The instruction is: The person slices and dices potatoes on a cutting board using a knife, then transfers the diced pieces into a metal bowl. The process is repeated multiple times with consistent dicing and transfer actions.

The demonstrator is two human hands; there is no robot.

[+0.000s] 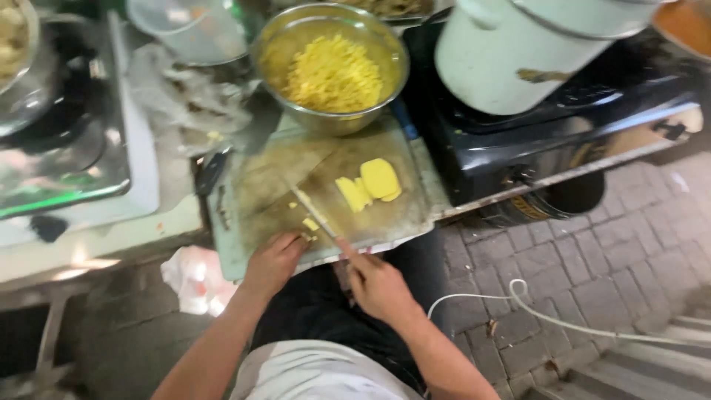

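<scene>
My right hand grips a knife whose blade lies over the worn cutting board. My left hand rests at the board's near edge, fingertips on small yellow pieces beside the blade. Flat yellow slices lie further right on the board. A metal bowl full of chopped yellow bits stands just behind the board.
A black gas stove with a large white pot sits at right. A steel stove and a plastic container are at left. A white hose runs over the brick floor. A crumpled plastic bag hangs under the board.
</scene>
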